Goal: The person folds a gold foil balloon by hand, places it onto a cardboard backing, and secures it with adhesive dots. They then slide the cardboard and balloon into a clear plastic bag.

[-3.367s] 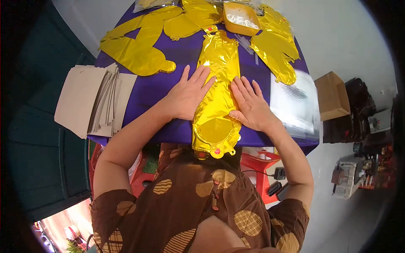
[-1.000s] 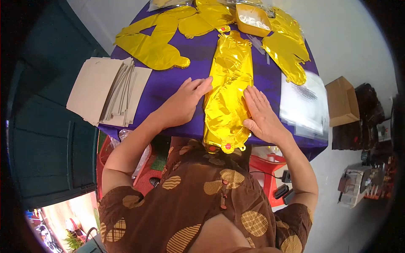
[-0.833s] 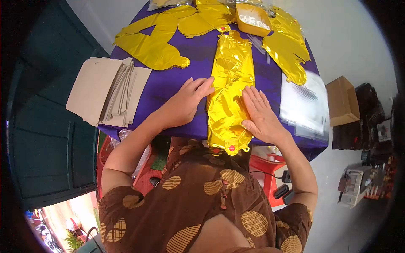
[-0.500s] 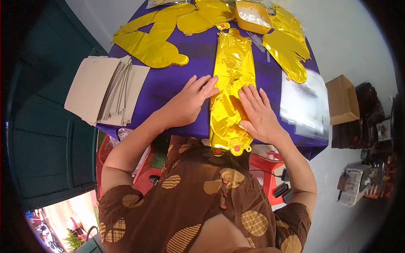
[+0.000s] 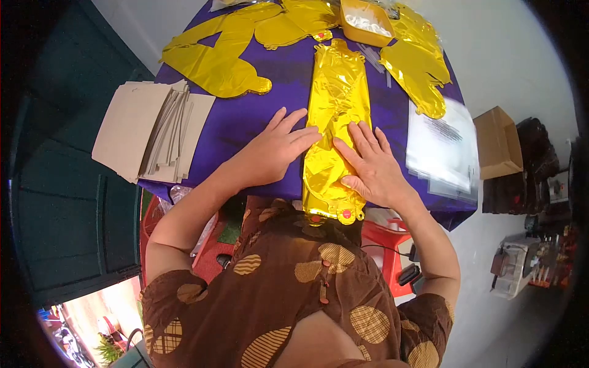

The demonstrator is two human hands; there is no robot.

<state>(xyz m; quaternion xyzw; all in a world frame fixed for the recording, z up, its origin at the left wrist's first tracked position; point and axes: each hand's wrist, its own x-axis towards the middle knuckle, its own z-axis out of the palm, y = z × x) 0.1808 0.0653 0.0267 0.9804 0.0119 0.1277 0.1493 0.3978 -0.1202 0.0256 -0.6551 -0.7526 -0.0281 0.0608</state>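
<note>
1. Folded gold foil balloon (image 5: 337,104): lying lengthwise on the purple tablecloth (image 5: 245,119), in front of the wearer; its near end, with red-dotted tabs, reaches past the table edge toward the lap. Surface creased.
2. Right hand (image 5: 375,165): palm down, fingers spread over the balloon's right side; pressing rather than grasping.
3. Left hand (image 5: 276,150): relaxed, holding nothing; thumb over the balloon's left edge, the other fingers beside it.
4. Step in hand (judged): flattening the folded foil. A further press would call for flat palms and even pressure, the left edge kept steady.
5. Hindrances (judged): the overhanging end lacks table support; a yellow tub (image 5: 362,35) of small white pieces and thin clear strips (image 5: 375,59) crowd the far end.
6. Farther out: flat gold foil pieces left (image 5: 215,67) and right (image 5: 414,70); cardboard sheets (image 5: 129,126) at left; clear plastic sleeves (image 5: 438,150) at right, near an open carton (image 5: 497,141).
</note>
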